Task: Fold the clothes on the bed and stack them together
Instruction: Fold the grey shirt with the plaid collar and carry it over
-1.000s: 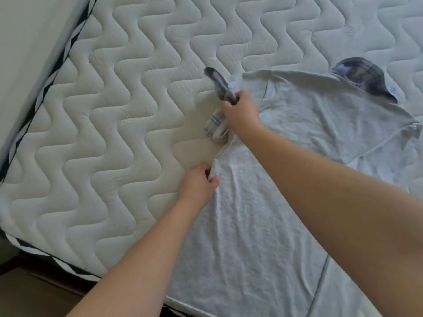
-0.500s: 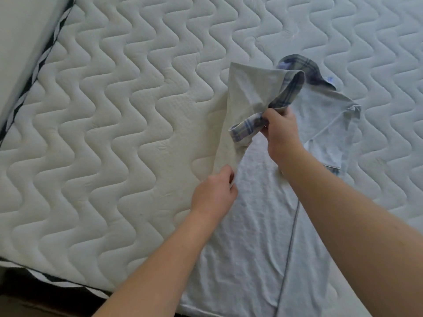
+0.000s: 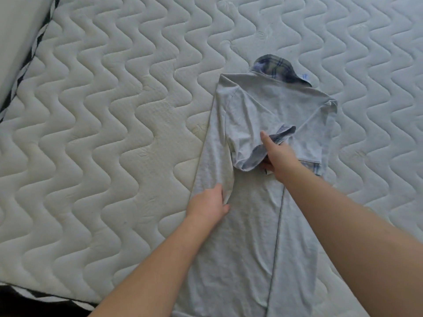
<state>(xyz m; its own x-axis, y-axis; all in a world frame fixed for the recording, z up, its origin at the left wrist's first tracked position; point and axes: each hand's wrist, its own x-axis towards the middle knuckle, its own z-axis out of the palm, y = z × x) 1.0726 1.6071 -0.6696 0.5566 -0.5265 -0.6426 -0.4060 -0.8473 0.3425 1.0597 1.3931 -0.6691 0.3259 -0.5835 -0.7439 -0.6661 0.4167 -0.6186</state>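
A light grey polo shirt [image 3: 249, 225] with a blue plaid collar [image 3: 277, 68] lies lengthwise on the quilted white mattress [image 3: 103, 110], collar at the far end. Its left side and left sleeve are folded inward over the body. My right hand [image 3: 278, 156] holds the plaid cuff of that sleeve [image 3: 249, 124], thumb stretched up along it, fingers curled beneath. My left hand [image 3: 209, 202] pinches the folded left edge of the shirt lower down. The right sleeve is folded in at the right side too.
The mattress edge with black-and-white striped piping [image 3: 27, 58] runs along the left and across the near left corner [image 3: 52, 299]. A dark floor shows below that corner. Bare quilted surface spreads left, right and beyond the shirt.
My right hand carried the left sleeve from the outer left up and over onto the shirt's body. The shirt's left side now lies folded inward; my left hand stayed on the fold edge.
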